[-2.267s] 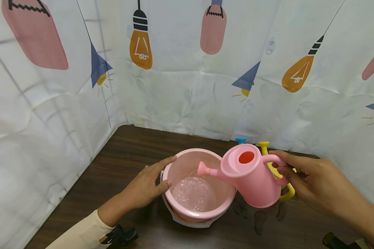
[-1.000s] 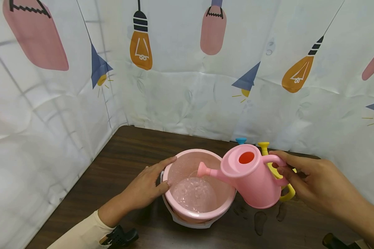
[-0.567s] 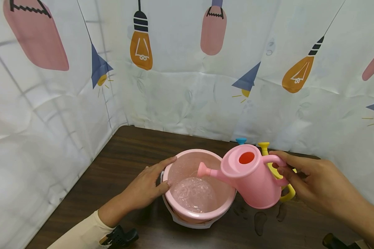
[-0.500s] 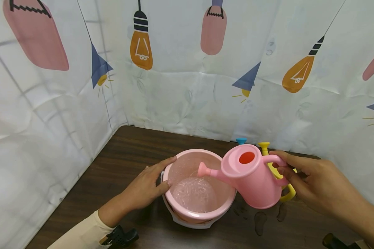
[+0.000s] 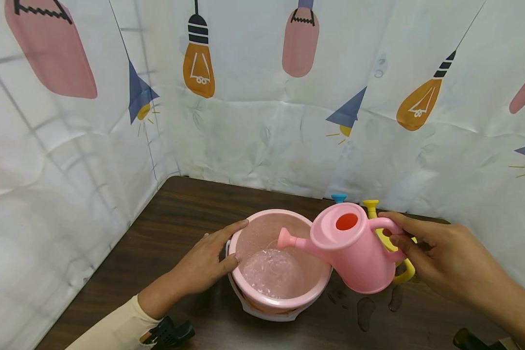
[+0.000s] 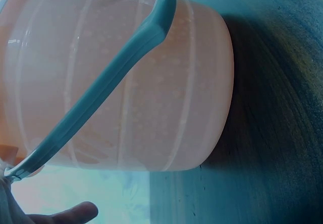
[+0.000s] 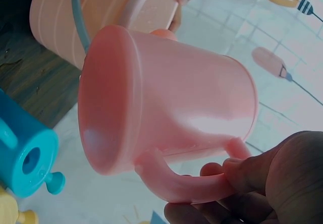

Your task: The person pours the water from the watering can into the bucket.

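In the head view, my right hand [image 5: 442,253] grips the handle of a pink watering can [image 5: 363,262]. The can is tilted left, its spout reaching over the rim of a pink bucket [image 5: 284,305]. Thin streams fall from the spout head, and the water [image 5: 273,274] in the bucket is rippled. My left hand [image 5: 201,262] rests on the bucket's left rim, with index finger and thumb spread along it. From the right wrist, the can's base and the fingers [image 7: 237,173] round its handle show. The bucket's lowered handle [image 6: 101,93] crosses its side in the left wrist view.
A yellow watering can [image 5: 404,272] stands behind the pink one, partly hidden. Farther back is a blue watering can [image 7: 28,153]. Wet patches [image 5: 365,313] lie on the dark wooden table [image 5: 210,199]. A printed curtain [image 5: 253,136] encloses the back and left.
Both hands, the pink watering can and the bucket keep practically the same positions. Only the ripples on the water in the bucket shift while the streams keep falling.
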The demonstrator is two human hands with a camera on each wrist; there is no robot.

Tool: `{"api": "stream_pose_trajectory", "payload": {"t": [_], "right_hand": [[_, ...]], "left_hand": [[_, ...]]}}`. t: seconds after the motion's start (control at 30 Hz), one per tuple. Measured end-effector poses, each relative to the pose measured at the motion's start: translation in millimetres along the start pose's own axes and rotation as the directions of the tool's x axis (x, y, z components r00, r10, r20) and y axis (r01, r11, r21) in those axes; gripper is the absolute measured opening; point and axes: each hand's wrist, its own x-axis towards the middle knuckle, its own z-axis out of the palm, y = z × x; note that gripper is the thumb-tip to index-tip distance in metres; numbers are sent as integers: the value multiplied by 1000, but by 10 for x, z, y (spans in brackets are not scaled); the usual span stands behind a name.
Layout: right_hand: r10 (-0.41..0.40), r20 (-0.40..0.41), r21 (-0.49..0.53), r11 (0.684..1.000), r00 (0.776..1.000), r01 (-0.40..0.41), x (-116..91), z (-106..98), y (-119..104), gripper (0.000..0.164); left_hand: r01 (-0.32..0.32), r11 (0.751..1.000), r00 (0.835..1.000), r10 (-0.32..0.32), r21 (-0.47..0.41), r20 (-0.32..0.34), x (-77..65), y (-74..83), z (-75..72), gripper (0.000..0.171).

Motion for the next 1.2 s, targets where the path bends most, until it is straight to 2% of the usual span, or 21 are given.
{"api": "stream_pose_trajectory", "payload": {"t": [1.2], "right_hand": [[-7,-6,3,1000,1000,7,26,1,-8,29]], "left_hand": [[-11,1000,1000,11,6,0,0,6,-8,67]]}}
